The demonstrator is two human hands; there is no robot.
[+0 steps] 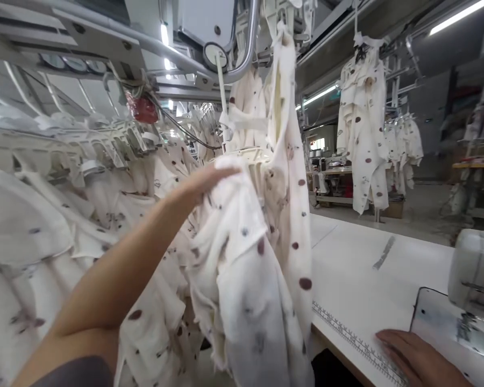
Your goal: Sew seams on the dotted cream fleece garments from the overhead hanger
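Handling a white spotted garment (250, 290) beside the counter (347, 258)

A person's left hand (210, 180) is raised to the garment's top, well above the level of the counter and to its left. It is blurred and partly hidden by cloth, but its fingers appear to be gripping the upper fold. The bare forearm slants up from the lower left, the elbow low and slightly bent, with a dark grey sleeve (76, 373) above it.

The garment hangs in loose folds just left of the counter, among other hanging garments (145, 322).

The right hand (425, 357) rests low at the counter's front, beside the measuring tape (347, 333) along its edge. Its fingers are extended, with nothing visible in them. A sewing machine (474, 263) stands at the counter's right end.

For a sound hold, the left hand would do best to take a full fold rather than one layer, with the wrist high so the cloth neither snags its neighbours nor drags over the counter's edge. The right hand seems best kept relaxed and clear of the needle area.
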